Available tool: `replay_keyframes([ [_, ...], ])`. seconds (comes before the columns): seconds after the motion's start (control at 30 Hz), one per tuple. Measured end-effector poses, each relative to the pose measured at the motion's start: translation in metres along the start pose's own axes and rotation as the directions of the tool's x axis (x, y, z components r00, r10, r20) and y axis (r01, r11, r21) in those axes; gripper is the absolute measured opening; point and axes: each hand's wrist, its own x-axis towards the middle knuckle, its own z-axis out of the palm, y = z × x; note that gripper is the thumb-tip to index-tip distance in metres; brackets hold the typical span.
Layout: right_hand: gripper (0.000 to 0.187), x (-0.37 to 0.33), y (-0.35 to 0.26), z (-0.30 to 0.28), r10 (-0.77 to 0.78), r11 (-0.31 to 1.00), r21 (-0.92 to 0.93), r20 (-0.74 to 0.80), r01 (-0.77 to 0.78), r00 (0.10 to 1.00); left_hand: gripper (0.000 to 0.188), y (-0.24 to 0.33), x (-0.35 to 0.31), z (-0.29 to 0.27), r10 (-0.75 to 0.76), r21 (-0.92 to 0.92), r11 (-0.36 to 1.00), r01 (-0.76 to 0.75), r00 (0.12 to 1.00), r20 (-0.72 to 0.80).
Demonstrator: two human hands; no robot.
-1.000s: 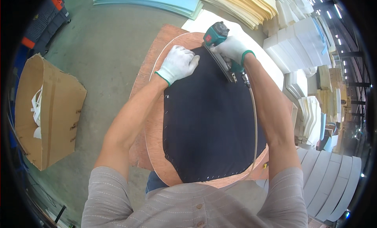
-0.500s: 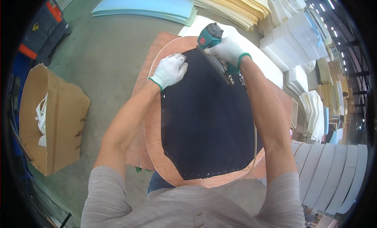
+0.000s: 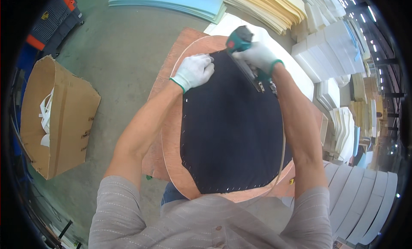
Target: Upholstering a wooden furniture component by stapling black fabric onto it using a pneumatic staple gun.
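Note:
A black fabric sheet point(image 3: 231, 133) lies over a rounded plywood panel point(image 3: 174, 163), with staples along its left and bottom edges. My left hand point(image 3: 194, 71), in a white glove with a green cuff, has its fingers curled down on the upper left edge of the fabric. In my gloved right hand point(image 3: 257, 56) is a teal air staple gun point(image 3: 239, 39), held over the upper right of the fabric. The tool and that hand are slightly blurred. A thin hose point(image 3: 283, 150) runs down past my right forearm.
A larger plywood board point(image 3: 153, 165) lies under the panel. On the left stands an open cardboard box point(image 3: 73, 120) with white pieces inside. Blue foam sheets point(image 3: 167, 2) and yellow foam sheets point(image 3: 274, 8) are stacked beyond. White foam blocks point(image 3: 322, 51) and curved grey pieces point(image 3: 356, 197) stand at right.
The whole scene has shifted slightly to the right in view. My left hand stays at the fabric's upper left edge, and the staple gun remains in my right hand near the top.

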Motion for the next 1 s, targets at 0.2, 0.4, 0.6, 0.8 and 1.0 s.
replay_keyframes([
  [0.2, 0.026, -0.188, 0.071, -0.037, -0.042, 0.974, 0.174, -0.49, 0.145, 0.871, 0.032, -0.018, 0.004, 0.0, -0.119, 0.124, 0.987, 0.098, 0.977, 0.175],
  [0.4, 0.011, -0.414, 0.205, 0.048, 0.572, 0.792, 0.596, -0.65, -0.13, 0.501, 0.039, -0.017, 0.013, 0.002, -0.141, 0.082, 0.989, 0.122, 0.95, 0.28],
  [0.6, 0.038, -0.526, 0.367, 0.233, 0.782, 0.619, 0.595, -0.407, -0.513, 0.471, 0.045, 0.055, -0.019, -0.016, -0.155, 0.133, 0.984, 0.116, 0.929, 0.335],
  [0.8, 0.051, -0.474, 0.381, 0.266, 0.649, 0.755, 0.381, -0.549, -0.534, 0.526, 0.045, 0.214, -0.125, -0.042, -0.282, 0.179, 0.951, 0.252, 0.945, 0.167],
  [1.0, 0.023, -0.438, 0.451, 0.275, 0.303, 0.953, 0.209, -0.716, -0.221, 0.629, 0.05, 0.305, -0.215, -0.038, -0.513, 0.26, 0.836, 0.483, 0.856, 0.061],
])
